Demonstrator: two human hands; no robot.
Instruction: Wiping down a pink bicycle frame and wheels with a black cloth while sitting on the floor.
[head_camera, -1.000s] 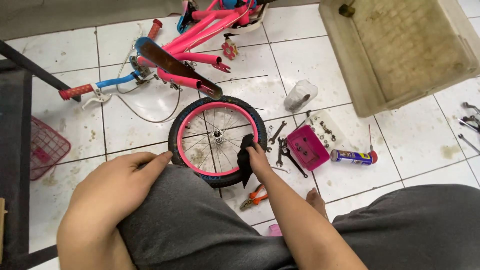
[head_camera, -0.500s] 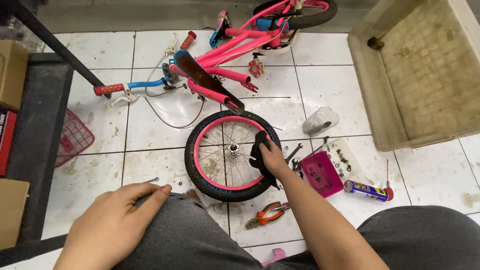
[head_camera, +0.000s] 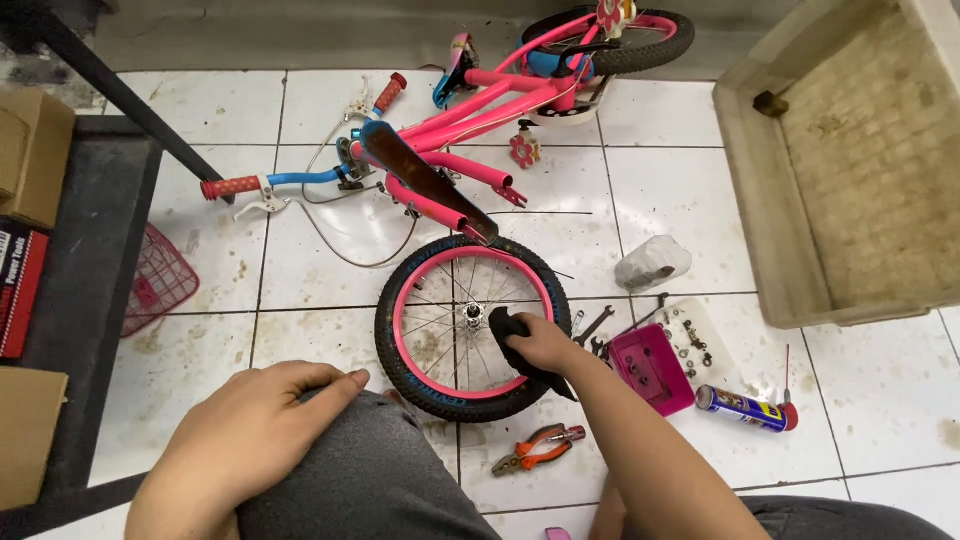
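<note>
White tiled floor (head_camera: 330, 290): right hand (head_camera: 545, 343) grips black rag (head_camera: 512, 336) on wheel (head_camera: 470, 325) rim at 3 o'clock, should press firmly; left hand (head_camera: 245, 430) lies relaxed on knee (head_camera: 370, 470).

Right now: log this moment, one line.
right hand: presses black rag on wheel | left hand: on knee | pliers: floor

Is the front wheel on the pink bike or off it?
Off. The wheel lies flat on the tiles below the bare fork, with the right hand pressing a black cloth against it.
</note>
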